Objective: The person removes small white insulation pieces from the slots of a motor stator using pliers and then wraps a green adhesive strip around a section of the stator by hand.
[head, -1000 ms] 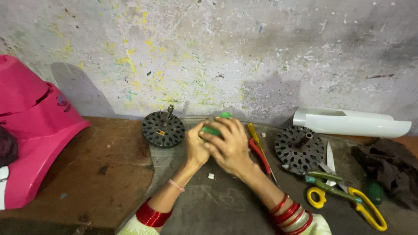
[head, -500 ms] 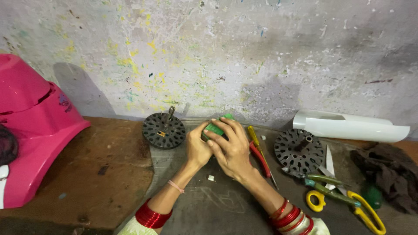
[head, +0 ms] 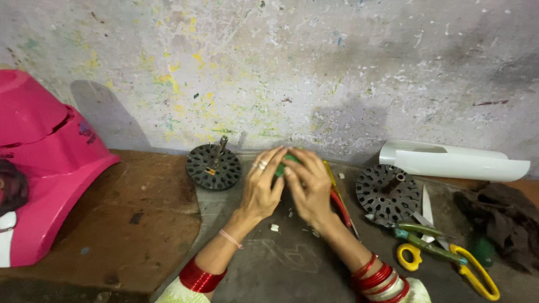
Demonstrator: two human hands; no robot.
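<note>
We hold a small green object (head: 287, 163) between both hands at the middle of the surface (head: 281, 264). The left hand (head: 263, 188) and the right hand (head: 309, 188) press together around it, and the fingers (head: 268, 163) of both are closed on the object, so only a little green shows at the fingertips. We cannot tell its shape.

Just to the left of the fingers lies a dark slotted disc with a short shaft (head: 213, 166). To the right of the fingers, a yellow tool (head: 331, 177) and a red-handled tool (head: 339, 205) lie beside the right hand. Farther right rests a second slotted disc (head: 387, 193), and beyond it yellow-handled scissors (head: 443, 255), a dark cloth (head: 502, 221) and a white curved plastic piece (head: 455, 161). Well to the left of the fingers sits a pink plastic shell (head: 48, 168).
</note>
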